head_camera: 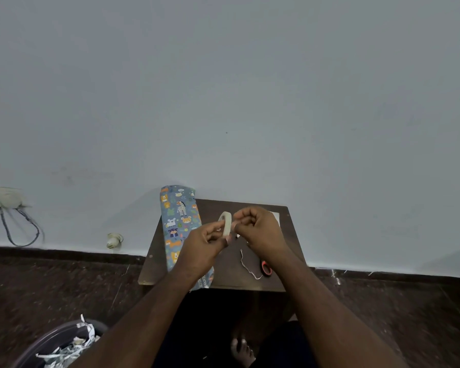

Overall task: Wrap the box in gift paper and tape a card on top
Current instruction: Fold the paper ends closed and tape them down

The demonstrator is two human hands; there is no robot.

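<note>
Both hands pinch a pale roll of tape (225,224), left hand (201,244) nearer the animal-print wrapped parcel (179,227) lying lengthwise on the brown counter (290,235).

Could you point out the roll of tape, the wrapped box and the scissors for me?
roll of tape (226,221), head view, outer band.
wrapped box (176,219), head view, patterned top.
scissors (266,268), head view, orange handle.
</note>
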